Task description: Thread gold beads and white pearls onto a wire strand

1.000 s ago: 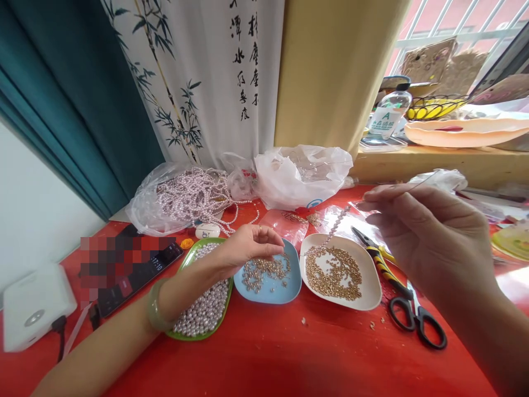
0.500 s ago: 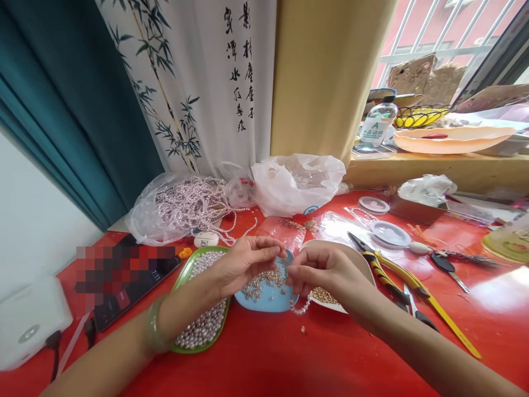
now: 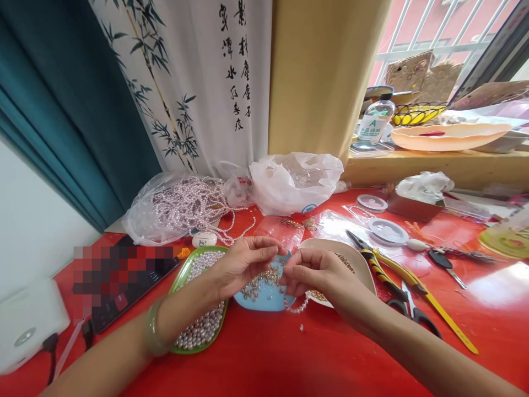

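Note:
My left hand [image 3: 248,263], with a pale green bangle on the wrist, is closed in a pinch over a blue tray [image 3: 252,302] of small shiny beads. Whatever its fingertips grip is too small to make out. Close beside it, my right hand [image 3: 312,270] pinches a short strand of pearl beads [image 3: 298,309], which dangles below the fingers at the tray's edge. Under my left forearm lies a green tray [image 3: 178,282] full of silvery pearls. Partly behind my right hand is a cream dish [image 3: 366,270] holding gold beads.
Pliers [image 3: 372,264], scissors [image 3: 409,303] and a yellow-handled tool [image 3: 438,306] lie right of my right forearm. A bag of pearl strands [image 3: 185,207] and a white plastic bag [image 3: 289,187] stand at the back. A phone [image 3: 136,292] rests at left.
My right hand has shifted slightly left towards my left hand, and the hanging pearl strand has moved with it. More gold beads show in the cream dish.

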`<state>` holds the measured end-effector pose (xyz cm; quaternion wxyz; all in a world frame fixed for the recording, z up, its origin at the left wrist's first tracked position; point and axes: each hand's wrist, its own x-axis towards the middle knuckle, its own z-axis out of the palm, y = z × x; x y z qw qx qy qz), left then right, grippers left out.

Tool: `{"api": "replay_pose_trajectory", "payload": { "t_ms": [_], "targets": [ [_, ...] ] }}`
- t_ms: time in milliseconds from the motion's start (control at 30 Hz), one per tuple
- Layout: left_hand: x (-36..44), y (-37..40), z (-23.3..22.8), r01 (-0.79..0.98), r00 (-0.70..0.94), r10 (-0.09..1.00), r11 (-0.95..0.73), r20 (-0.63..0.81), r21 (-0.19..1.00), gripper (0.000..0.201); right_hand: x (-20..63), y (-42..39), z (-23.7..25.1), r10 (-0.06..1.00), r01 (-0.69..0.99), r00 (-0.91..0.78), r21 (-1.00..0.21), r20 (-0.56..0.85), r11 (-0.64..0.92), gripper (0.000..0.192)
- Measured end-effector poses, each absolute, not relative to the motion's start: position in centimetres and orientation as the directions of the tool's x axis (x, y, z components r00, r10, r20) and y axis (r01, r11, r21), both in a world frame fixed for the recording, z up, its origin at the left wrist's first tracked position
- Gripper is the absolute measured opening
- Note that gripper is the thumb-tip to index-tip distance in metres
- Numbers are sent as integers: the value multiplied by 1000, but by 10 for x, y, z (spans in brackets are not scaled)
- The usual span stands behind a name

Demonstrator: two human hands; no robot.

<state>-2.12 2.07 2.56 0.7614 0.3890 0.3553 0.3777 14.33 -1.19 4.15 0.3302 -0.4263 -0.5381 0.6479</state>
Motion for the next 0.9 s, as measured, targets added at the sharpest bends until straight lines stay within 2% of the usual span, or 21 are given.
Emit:
{"api": "replay_pose_trajectory", "payload": {
  "t_ms": [433,667,800,900],
  "targets": [
    [-20,20,26,-336,478,841,442,-254,832,10,141,-9,39,898,59,-402,-983,-181,-172,15],
    [-19,19,25,-312,470,850,412,-239,856,10,141,-9,37,906,71,-380,-983,-185,-170,16],
    [-20,18,26,-222,440,866,360,-236,906,12,142,-8,35,916,59,-364,-986,-169,-159,15],
    [-25,23,32,-61,405,898,213,-171,975,17,143,-6,35,931,60,-343,-992,-122,-108,14]
  ]
}}
